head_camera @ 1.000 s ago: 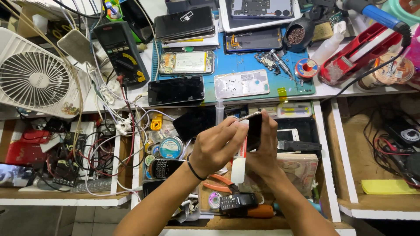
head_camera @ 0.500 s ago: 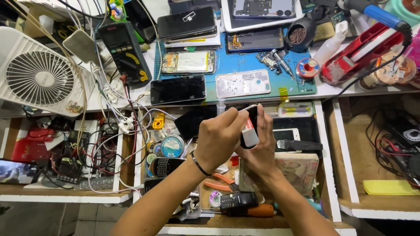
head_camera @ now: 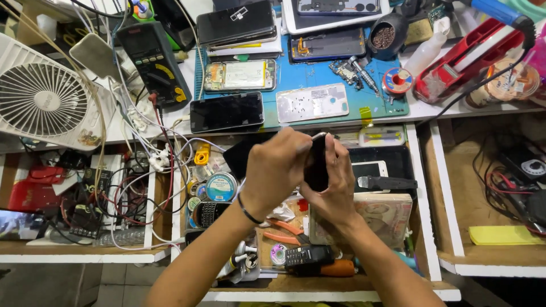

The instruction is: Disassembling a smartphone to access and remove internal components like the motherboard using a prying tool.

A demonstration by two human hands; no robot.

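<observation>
Both hands meet over an open wooden drawer (head_camera: 422, 227) crammed with tools, closed around 1 slim, glossy black smartphone (head_camera: 316, 165) held upright on its edge. The left hand (head_camera: 274, 170), a thin dark band at its wrist, curls its fingers over the phone's near side; the right hand (head_camera: 336, 185) cups it from behind and below. Above them, a blue rubber work mat (head_camera: 318, 74) carries a bare silvery phone back plate (head_camera: 311, 102) and an opened phone with a pale rectangular battery label (head_camera: 240, 75); a black phone (head_camera: 226, 112) lies flat beside it. A round tin with a light blue label (head_camera: 221, 186) sits in the drawer. Compared with 0.5 s ago, the white strip once hanging below the phone is gone, and the hands have closed tighter.
</observation>
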